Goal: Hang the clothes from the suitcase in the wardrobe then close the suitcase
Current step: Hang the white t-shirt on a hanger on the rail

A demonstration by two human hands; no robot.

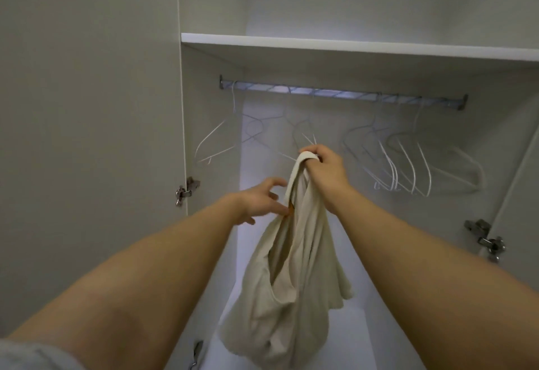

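A cream-coloured garment [291, 282] hangs bunched in front of the open wardrobe. My right hand [323, 171] grips its top edge, raised just under the rail [344, 94]. A white hanger [304, 133] hangs right behind those fingers; whether they also hold it I cannot tell. My left hand [259, 203] pinches the fabric lower down at its left side, by a small orange tag [289, 210]. Several more white hangers [408, 159] hang bare along the rail. The suitcase is out of view.
A white shelf [350, 46] runs above the rail. The left wardrobe door [87, 107] stands open, with a metal hinge [186, 190]. Two hinges [484, 238] show on the right door. The wardrobe's back wall [291, 253] is lit from inside.
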